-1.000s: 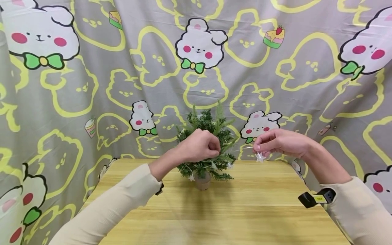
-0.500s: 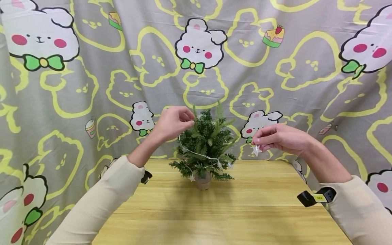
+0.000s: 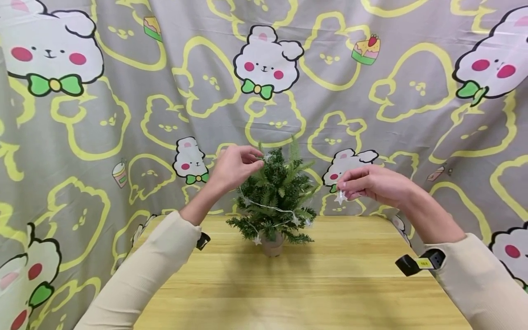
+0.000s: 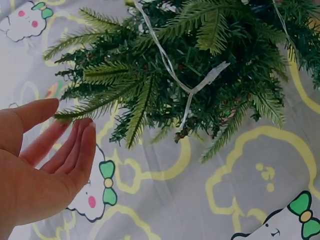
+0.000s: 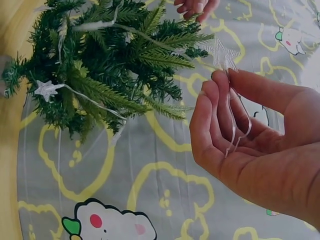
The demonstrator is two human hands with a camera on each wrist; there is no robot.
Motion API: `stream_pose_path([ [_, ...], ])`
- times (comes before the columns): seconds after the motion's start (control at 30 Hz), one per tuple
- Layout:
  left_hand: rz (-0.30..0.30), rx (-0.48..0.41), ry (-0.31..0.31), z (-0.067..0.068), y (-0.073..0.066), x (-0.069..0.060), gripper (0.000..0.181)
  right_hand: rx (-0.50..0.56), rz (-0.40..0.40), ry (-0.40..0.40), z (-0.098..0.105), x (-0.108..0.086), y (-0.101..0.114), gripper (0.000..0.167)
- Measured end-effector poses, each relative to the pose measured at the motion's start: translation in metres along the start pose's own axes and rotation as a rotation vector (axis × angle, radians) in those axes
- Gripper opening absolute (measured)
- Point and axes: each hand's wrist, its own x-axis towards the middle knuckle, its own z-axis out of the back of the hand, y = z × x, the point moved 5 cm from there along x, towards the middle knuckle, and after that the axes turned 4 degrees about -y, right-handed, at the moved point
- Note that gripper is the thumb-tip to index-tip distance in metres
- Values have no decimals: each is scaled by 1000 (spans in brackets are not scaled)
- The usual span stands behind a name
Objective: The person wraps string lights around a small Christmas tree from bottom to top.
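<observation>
A small artificial Christmas tree (image 3: 280,188) in a pot (image 3: 272,246) stands at the table's back, wound with a string of clear star lights (image 4: 172,75). My left hand (image 3: 238,166) is at its upper left side; in the left wrist view the thumb and fingers lie apart beside a branch tip (image 4: 75,114), relaxed. Right of the tree, my right hand (image 3: 373,183) pinches the light string by a clear star (image 5: 223,52) between thumb and index finger. A loop of wire (image 5: 233,122) hangs into that palm. Another star light (image 5: 46,90) rests on the lower branches.
The wooden table (image 3: 305,293) extends in front of the pot. Behind and at both sides hangs a grey curtain (image 3: 222,91) printed with cartoon rabbits. Black straps with small devices (image 3: 420,263) sit at both wrists.
My left hand has moved from the tree's front to its upper left, uncovering the wire across the branches. The right hand has risen slightly, still holding the star.
</observation>
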Motion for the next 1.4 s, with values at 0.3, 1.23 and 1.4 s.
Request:
stream_pose_path([
  [0.3,-42,-3,-37,1,2,0,15,95,-18,-142,13,18,7,15],
  [1.23,-24,24,-12,2,1,2,13,14,-212,-164,30,114,35,13],
  [1.4,-23,23,-11,2,-1,1,16,3,-262,-223,27,128,36,11],
])
